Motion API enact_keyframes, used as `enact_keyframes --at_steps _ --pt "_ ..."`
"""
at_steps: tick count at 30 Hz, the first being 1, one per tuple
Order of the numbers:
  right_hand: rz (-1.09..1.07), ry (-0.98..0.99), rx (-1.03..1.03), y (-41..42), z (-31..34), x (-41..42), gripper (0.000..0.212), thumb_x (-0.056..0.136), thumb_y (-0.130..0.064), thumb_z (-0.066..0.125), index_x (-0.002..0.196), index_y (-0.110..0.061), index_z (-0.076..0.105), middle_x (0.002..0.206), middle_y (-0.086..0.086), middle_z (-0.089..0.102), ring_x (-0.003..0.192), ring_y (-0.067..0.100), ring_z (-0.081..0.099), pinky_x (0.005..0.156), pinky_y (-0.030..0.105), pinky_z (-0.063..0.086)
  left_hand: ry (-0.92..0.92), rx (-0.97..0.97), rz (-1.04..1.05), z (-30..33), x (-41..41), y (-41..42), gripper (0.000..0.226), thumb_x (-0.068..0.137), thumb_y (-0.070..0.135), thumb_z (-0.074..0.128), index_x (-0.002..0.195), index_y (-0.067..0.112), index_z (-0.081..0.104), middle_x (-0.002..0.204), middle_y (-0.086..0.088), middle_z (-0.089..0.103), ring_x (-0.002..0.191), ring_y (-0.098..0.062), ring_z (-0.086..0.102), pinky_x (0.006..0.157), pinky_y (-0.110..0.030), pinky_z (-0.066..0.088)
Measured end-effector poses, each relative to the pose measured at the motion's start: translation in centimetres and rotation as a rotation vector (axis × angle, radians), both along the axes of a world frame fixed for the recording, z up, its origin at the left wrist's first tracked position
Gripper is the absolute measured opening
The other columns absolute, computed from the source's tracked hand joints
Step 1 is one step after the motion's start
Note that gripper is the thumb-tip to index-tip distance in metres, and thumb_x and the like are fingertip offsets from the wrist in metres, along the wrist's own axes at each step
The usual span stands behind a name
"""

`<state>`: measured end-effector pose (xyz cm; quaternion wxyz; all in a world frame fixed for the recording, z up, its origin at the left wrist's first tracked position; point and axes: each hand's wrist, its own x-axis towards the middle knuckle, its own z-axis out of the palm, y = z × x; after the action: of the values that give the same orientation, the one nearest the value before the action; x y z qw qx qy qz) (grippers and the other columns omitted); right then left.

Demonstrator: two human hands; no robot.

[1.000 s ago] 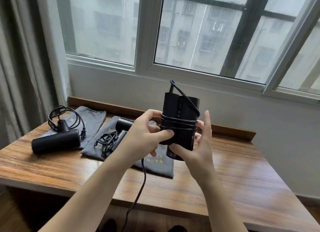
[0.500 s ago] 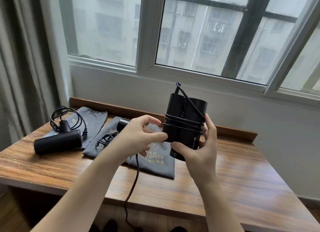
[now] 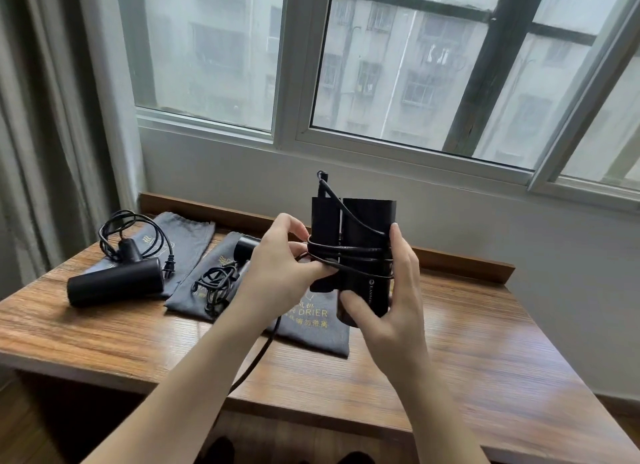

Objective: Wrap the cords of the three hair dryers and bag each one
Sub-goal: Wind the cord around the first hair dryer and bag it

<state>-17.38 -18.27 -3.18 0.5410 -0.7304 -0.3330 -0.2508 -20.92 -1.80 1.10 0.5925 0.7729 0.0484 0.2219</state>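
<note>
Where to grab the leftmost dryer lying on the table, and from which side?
Take the leftmost dryer by its barrel, probably from above, hand across the width: it lies flat and bare on the table, while its loose cord crowds the handle behind.

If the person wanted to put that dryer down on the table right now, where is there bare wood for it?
The right half of the wooden table is bare, from the grey cloth bag with gold lettering out to the right edge. A bare strip also runs along the near edge. The left is crowded: a black cylindrical hair dryer, two more grey bags and tangled cords.
</note>
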Motion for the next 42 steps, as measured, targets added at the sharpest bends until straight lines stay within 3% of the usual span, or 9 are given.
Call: enact_keyframes --at_steps 4,7,15,18,22,28,36,39,42 --pt "0.248 0.294 0.314 -0.5 0.5 -0.5 0.095 0.072 -0.015 0.074 0.152 -0.034 0.026 0.142 -0.004 0.05 0.123 0.018 0.056 0.086 0.03 0.056 -0.017 -0.057 -0.092 0.8 -0.5 0.4 0.037 0.08 0.023 0.081 0.098 0.016 0.049 0.073 -0.006 0.072 0.038 -0.009 0.045 0.04 -0.026 0.041" --pt "0.373 0.442 0.378 -0.2 0.3 -0.4 0.096 0.069 -0.018 0.075 0.15 -0.042 0.03 0.133 0.003 0.06 0.117 0.03 0.062 0.09 0.047 0.056 -0.018 -0.076 -0.103 0.8 -0.6 0.3 0.036 0.081 0.026 0.08 0.1 0.016 0.052 0.073 -0.005 0.071 0.038 -0.016 0.043 0.043 -0.027 0.042" --pt "0.274 0.534 0.412 -0.8 1.3 0.3 0.102 0.07 -0.004 0.07 0.153 -0.042 0.023 0.124 0.014 0.063 0.107 0.031 0.068 0.078 0.043 0.06 0.081 -0.008 -0.058 1.0 -0.4 1.5 0.028 0.077 0.022 0.083 0.094 0.021 0.061 0.078 -0.004 0.076 0.044 -0.003 0.052 0.049 -0.023 0.041" --pt "0.242 0.526 0.389 -0.7 1.4 0.5 0.098 0.07 -0.006 0.071 0.152 -0.037 0.027 0.123 0.013 0.063 0.107 0.028 0.068 0.075 0.038 0.06 0.1 0.023 -0.038 0.7 -0.1 1.8 0.019 0.083 0.017 0.076 0.093 0.024 0.061 0.077 0.001 0.077 0.065 -0.029 0.065 0.064 -0.034 0.05" --pt "0.139 0.412 0.294 -0.5 1.1 0.4 0.089 0.072 -0.009 0.073 0.149 -0.033 0.035 0.115 -0.001 0.066 0.106 0.022 0.067 0.083 0.045 0.06 0.135 -0.008 -0.079 0.6 -0.3 1.6 0.019 0.088 0.016 0.072 0.1 0.019 0.059 0.064 0.009 0.07 0.042 -0.008 0.046 0.041 -0.022 0.038" --pt "-0.038 0.255 0.164 -0.4 0.3 0.3 0.092 0.081 -0.004 0.076 0.154 -0.029 0.025 0.132 -0.008 0.057 0.118 0.007 0.058 0.09 0.02 0.052 0.351 0.124 -0.232 1.6 -1.2 2.8 0.04 0.084 0.032 0.076 0.116 0.026 0.054 0.105 -0.001 0.069 0.057 -0.007 0.054 0.045 -0.024 0.045" --pt "-0.224 -0.002 -0.061 1.7 -1.0 -0.2 0.091 0.081 -0.014 0.079 0.154 -0.022 0.026 0.151 0.002 0.035 0.135 0.006 0.039 0.1 0.009 0.038 0.2 0.104 -0.151 0.4 -0.5 -0.9 0.062 0.075 0.039 0.081 0.126 0.032 0.046 0.097 0.005 0.067 0.065 -0.005 0.062 0.045 -0.022 0.044" --pt "-0.118 0.035 -0.094 1.8 -0.9 -0.7 0.089 0.081 -0.008 0.069 0.156 -0.022 0.023 0.157 -0.003 0.031 0.144 0.008 0.03 0.112 0.017 0.033 0.157 0.156 -0.053 -0.1 -0.4 -1.6 0.066 0.068 0.044 0.084 0.122 0.033 0.047 0.092 0.021 0.061 0.084 0.009 0.057 0.061 -0.017 0.045" --pt "0.043 0.128 -0.012 1.0 -0.4 -1.0 0.091 0.078 -0.005 0.069 0.152 -0.028 0.022 0.141 -0.034 0.044 0.132 0.002 0.046 0.104 0.025 0.046 0.115 0.037 -0.032 -0.6 -0.2 -1.0 0.071 0.058 0.052 0.085 0.118 0.033 0.053 0.094 0.013 0.07 0.088 0.001 0.065 0.077 -0.024 0.053"
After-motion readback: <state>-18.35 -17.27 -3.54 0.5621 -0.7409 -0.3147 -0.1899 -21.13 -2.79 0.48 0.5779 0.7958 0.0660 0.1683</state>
